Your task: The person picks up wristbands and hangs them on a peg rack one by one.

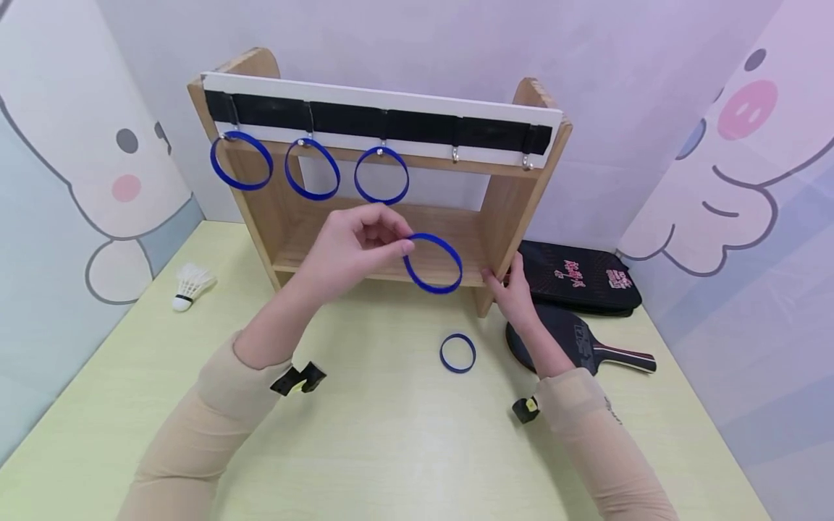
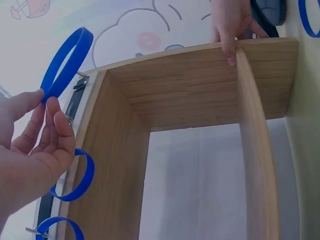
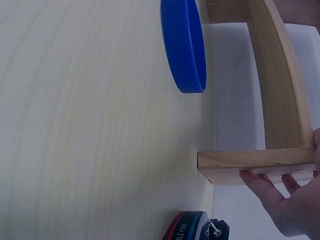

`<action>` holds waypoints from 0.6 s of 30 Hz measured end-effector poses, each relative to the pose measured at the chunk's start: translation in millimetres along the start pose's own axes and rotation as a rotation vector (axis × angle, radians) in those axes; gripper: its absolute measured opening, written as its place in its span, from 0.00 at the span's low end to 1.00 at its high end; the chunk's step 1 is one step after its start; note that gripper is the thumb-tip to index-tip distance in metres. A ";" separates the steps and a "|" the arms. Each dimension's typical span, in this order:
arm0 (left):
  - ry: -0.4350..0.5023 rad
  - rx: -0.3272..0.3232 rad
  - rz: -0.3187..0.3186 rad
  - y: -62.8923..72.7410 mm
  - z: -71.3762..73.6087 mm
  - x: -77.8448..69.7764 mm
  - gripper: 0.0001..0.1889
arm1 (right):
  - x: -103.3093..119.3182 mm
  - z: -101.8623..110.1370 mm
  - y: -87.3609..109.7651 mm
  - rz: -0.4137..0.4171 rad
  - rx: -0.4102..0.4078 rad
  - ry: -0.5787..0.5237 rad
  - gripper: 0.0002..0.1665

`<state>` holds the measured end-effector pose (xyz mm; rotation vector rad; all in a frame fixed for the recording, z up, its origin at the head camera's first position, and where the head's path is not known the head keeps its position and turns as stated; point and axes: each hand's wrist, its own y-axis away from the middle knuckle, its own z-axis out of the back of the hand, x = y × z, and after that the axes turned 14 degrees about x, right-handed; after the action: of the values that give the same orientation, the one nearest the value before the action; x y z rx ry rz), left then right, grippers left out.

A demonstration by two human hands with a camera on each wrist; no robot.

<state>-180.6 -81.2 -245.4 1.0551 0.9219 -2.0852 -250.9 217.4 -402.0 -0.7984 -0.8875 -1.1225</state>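
My left hand [image 1: 355,250] pinches a blue wristband [image 1: 434,263] between thumb and finger, in front of the wooden shelf. In the left wrist view the same wristband [image 2: 67,65] is held up beside the hook strip. Three more blue bands hang on hooks: one at the far left [image 1: 221,174], a second [image 1: 313,194] and a third [image 1: 382,200]. To their right, two hooks [image 1: 455,153] are bare. My right hand [image 1: 516,293] grips the right side panel of the wooden shelf [image 1: 517,195] near its bottom; the right wrist view shows fingers [image 3: 265,192] against the panel.
Another blue band [image 1: 457,353] lies on the table [image 1: 384,434] in front of the shelf. At the right are a table tennis paddle [image 1: 583,347], beneath my right forearm, and a black case [image 1: 580,278]. A shuttlecock [image 1: 192,285] lies at the left. Walls stand behind and beside.
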 end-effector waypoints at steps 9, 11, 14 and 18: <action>0.106 -0.192 -0.075 -12.2 -2.0 -12.8 0.09 | -2.0 0.5 -0.3 -0.002 0.003 -0.001 0.38; 0.128 -0.230 -0.093 -15.4 -2.7 -14.7 0.09 | -2.4 0.3 -0.4 0.000 0.003 -0.001 0.38; 0.169 -0.280 -0.127 -20.8 -3.8 -17.5 0.09 | -2.2 0.2 -0.4 -0.002 0.002 -0.003 0.38; 0.225 -0.337 -0.180 -29.7 -4.4 -18.2 0.09 | -1.3 -0.2 -0.3 0.001 -0.002 -0.006 0.38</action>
<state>-192.6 -57.1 -222.8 1.0696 1.4705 -1.8823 -251.4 217.7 -403.2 -0.8034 -0.8912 -1.1211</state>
